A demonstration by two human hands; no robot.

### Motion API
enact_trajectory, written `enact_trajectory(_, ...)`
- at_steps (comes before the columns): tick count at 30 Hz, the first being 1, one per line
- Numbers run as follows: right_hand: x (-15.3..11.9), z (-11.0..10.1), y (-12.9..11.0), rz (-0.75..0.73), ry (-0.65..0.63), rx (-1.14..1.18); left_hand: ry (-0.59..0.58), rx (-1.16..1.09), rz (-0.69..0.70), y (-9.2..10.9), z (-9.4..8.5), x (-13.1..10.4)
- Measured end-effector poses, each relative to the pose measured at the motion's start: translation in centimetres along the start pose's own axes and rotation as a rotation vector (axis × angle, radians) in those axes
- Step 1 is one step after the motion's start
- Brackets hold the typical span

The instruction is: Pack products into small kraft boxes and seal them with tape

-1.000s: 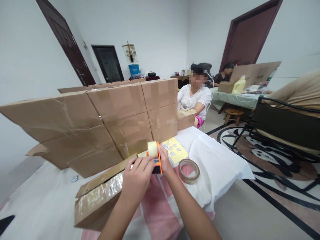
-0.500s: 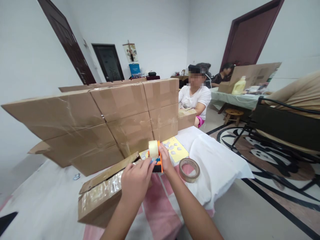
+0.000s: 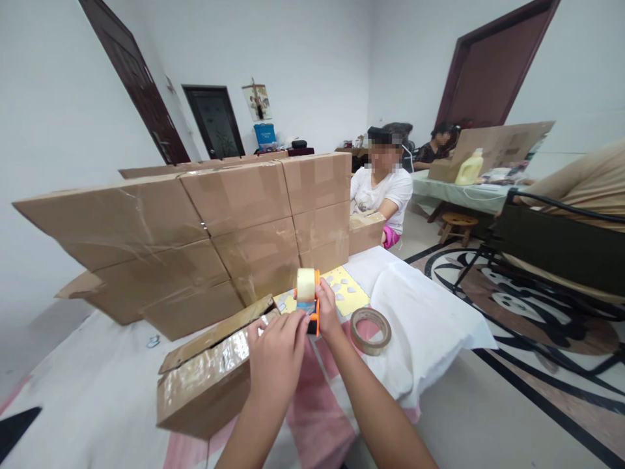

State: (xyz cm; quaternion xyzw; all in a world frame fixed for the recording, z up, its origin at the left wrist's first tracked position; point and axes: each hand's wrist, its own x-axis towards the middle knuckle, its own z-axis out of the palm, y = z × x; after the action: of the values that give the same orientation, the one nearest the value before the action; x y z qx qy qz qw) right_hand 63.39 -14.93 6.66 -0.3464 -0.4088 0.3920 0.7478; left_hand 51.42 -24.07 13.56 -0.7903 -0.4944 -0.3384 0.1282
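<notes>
My right hand (image 3: 326, 312) grips an orange tape dispenser (image 3: 312, 305) with a pale roll of clear tape (image 3: 306, 284) at the right end of a small cardboard box (image 3: 209, 381). The box lies on the table and its side is wrapped in shiny clear tape. My left hand (image 3: 276, 352) rests on the box's near right end, fingertips touching the dispenser's front.
A wall of stacked cardboard boxes (image 3: 215, 228) stands behind the small box. A loose brown tape roll (image 3: 371, 331) lies to the right on the white cloth (image 3: 424, 319), beside a yellow sheet (image 3: 342, 293). Two people (image 3: 383, 185) sit beyond. A black chair (image 3: 556, 247) stands at right.
The dispenser has risen slightly and tilted upright at the box's end. My left hand slid a little right along the box toward it.
</notes>
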Motion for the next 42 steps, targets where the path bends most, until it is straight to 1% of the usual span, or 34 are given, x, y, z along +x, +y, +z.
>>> enact_trajectory(3,0.1,0.0,-0.2,0.003,0.018,0.019,-0.007,-0.075,-0.059,0.6,-0.1,-0.3)
enact_trajectory(6,0.2,0.0,-0.5,-0.002,0.027,0.037,0.018,-0.119,-0.115,0.7,0.1,-0.6)
enact_trajectory(11,-0.1,0.0,-0.9,-0.055,-0.027,0.053,0.072,-0.122,-0.181,0.7,1.0,-1.3)
enact_trajectory(14,-0.3,0.1,-1.2,-0.106,-0.046,0.052,0.102,-0.117,-0.280,0.9,1.4,-1.5)
enact_trajectory(16,-0.3,0.0,-1.1,-0.119,-0.052,0.045,0.095,-0.146,-0.357,1.2,1.5,-1.6)
enact_trajectory(18,-0.3,-0.1,-0.9,-0.113,-0.026,0.021,0.073,-0.181,-0.420,1.3,1.7,-1.8)
enact_trajectory(21,-0.3,-0.5,0.1,-0.093,0.071,-0.056,0.025,-0.232,-0.479,1.4,1.9,-2.1)
enact_trajectory(23,-0.3,-0.7,0.7,-0.085,0.130,-0.104,0.001,-0.270,-0.501,1.3,2.1,-2.3)
enact_trajectory(25,-0.4,-0.8,1.1,-0.079,0.155,-0.128,-0.006,-0.300,-0.517,1.3,2.1,-2.5)
enact_trajectory(32,-0.5,-0.6,0.4,-0.086,0.074,-0.121,0.006,-0.389,-0.555,1.4,1.9,-2.6)
enact_trajectory(34,-0.5,-0.7,0.4,-0.086,0.080,-0.126,0.008,-0.413,-0.564,1.5,1.8,-2.6)
enact_trajectory(39,-0.5,-0.9,0.8,-0.078,0.181,-0.143,0.026,-0.449,-0.582,1.8,1.7,-2.9)
enact_trajectory(42,-0.5,-0.9,0.8,-0.090,0.142,-0.135,0.053,-0.469,-0.573,2.2,1.8,-3.0)
